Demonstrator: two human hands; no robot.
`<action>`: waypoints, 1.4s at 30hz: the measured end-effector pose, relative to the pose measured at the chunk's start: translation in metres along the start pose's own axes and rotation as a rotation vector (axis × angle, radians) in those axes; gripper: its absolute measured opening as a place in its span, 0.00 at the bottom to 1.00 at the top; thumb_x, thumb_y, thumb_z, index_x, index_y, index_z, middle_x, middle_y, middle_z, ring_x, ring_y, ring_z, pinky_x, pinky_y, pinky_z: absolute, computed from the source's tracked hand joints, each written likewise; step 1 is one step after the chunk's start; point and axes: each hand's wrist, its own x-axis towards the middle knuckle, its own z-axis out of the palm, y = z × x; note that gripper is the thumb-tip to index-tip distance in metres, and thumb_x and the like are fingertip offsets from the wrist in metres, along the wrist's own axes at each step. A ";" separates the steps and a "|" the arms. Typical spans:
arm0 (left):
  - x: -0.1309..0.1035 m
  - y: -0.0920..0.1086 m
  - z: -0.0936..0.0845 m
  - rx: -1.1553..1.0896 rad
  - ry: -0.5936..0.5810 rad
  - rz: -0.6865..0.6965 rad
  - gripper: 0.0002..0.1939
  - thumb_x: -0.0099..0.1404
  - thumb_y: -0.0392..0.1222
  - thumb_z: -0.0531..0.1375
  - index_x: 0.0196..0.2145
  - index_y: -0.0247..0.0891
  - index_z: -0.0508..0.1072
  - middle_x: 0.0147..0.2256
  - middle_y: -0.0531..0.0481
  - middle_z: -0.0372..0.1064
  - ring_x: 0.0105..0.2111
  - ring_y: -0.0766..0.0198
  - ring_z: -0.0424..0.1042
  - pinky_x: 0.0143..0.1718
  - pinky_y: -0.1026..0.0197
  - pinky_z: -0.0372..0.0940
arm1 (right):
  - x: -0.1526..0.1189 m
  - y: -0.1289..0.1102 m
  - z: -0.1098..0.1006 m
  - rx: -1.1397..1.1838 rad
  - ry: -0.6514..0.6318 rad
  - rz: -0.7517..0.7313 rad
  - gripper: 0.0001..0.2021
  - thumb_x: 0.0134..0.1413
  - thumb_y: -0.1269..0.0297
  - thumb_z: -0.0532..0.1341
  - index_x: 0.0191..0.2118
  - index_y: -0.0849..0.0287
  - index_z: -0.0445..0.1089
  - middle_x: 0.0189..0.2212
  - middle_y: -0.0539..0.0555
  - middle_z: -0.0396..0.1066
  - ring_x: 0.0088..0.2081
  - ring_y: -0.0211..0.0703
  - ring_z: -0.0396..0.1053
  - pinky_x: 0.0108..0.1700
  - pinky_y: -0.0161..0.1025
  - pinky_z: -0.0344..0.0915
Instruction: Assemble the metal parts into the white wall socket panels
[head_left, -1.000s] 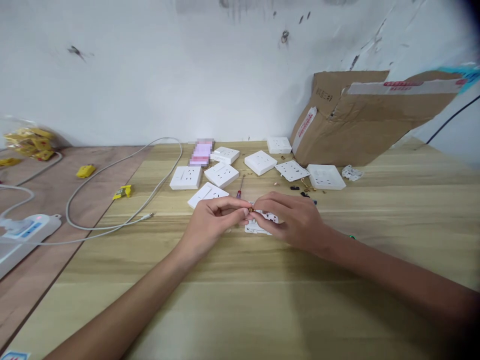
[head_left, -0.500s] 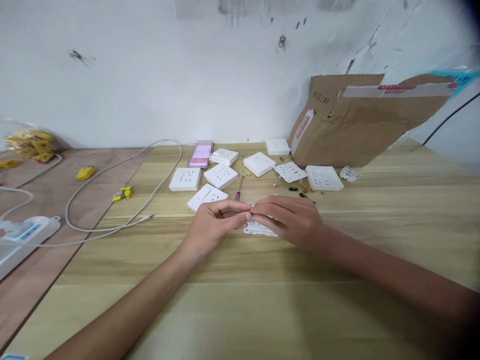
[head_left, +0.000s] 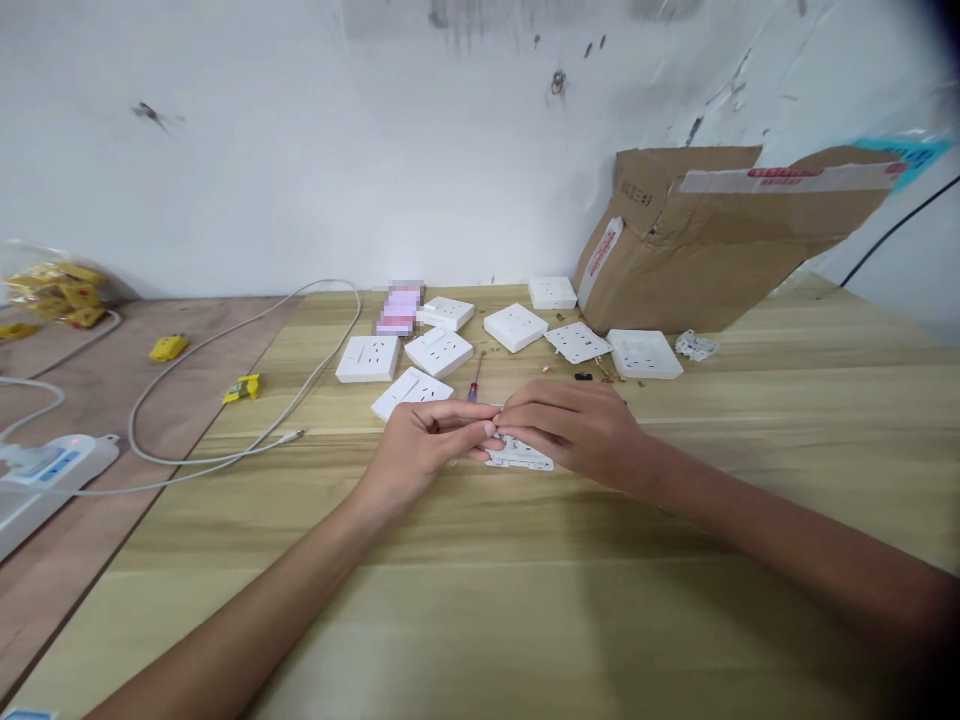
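Over a white plastic socket back plate (head_left: 521, 457) on the wooden table, the fingertips of my two hands meet. My left hand (head_left: 431, 437) is pinched closed, thumb against fingers, on something too small to name. From the other side my right hand (head_left: 574, 425) pinches at the same spot, its fingers partly covering the plate. What lies between the fingertips is hidden. Just behind my left hand lies a white wall socket (head_left: 412, 393), with a screwdriver (head_left: 474, 385) to its right.
More white sockets (head_left: 515, 327) lie at the back, with a loose plate (head_left: 577, 342), a white housing (head_left: 645, 354) and small metal parts. A cardboard box (head_left: 720, 240) leans at the wall. Left are a white cable (head_left: 225, 460), a power strip (head_left: 60, 470) and yellow pieces (head_left: 168, 347).
My right hand has shifted slightly left and its fingers are more bunched. Both hands stay together over the plate. The view has moved a little.
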 end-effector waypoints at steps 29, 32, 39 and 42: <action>0.000 0.000 -0.003 0.139 0.021 0.362 0.06 0.68 0.43 0.76 0.43 0.42 0.90 0.45 0.45 0.84 0.30 0.67 0.80 0.35 0.62 0.79 | 0.022 -0.016 0.001 0.716 0.012 0.661 0.08 0.68 0.57 0.72 0.39 0.54 0.87 0.31 0.51 0.84 0.29 0.39 0.77 0.31 0.36 0.74; 0.001 -0.003 -0.003 0.169 0.014 0.424 0.05 0.70 0.41 0.74 0.44 0.43 0.90 0.45 0.46 0.83 0.30 0.68 0.80 0.34 0.64 0.79 | 0.022 -0.014 0.002 0.772 -0.051 0.677 0.10 0.69 0.56 0.71 0.39 0.55 0.85 0.31 0.51 0.84 0.29 0.39 0.78 0.32 0.37 0.76; -0.001 0.001 -0.002 0.127 -0.019 0.404 0.05 0.68 0.39 0.76 0.43 0.41 0.90 0.39 0.47 0.85 0.32 0.65 0.82 0.35 0.64 0.80 | 0.015 -0.005 0.003 0.467 0.043 0.267 0.08 0.76 0.65 0.65 0.40 0.54 0.80 0.34 0.51 0.83 0.33 0.40 0.77 0.38 0.39 0.72; -0.001 0.002 -0.004 0.117 -0.058 0.391 0.06 0.67 0.39 0.76 0.42 0.40 0.89 0.38 0.47 0.84 0.32 0.65 0.83 0.36 0.64 0.80 | 0.011 -0.002 0.004 0.408 0.060 0.136 0.08 0.77 0.69 0.63 0.44 0.53 0.79 0.37 0.52 0.83 0.37 0.41 0.78 0.40 0.39 0.72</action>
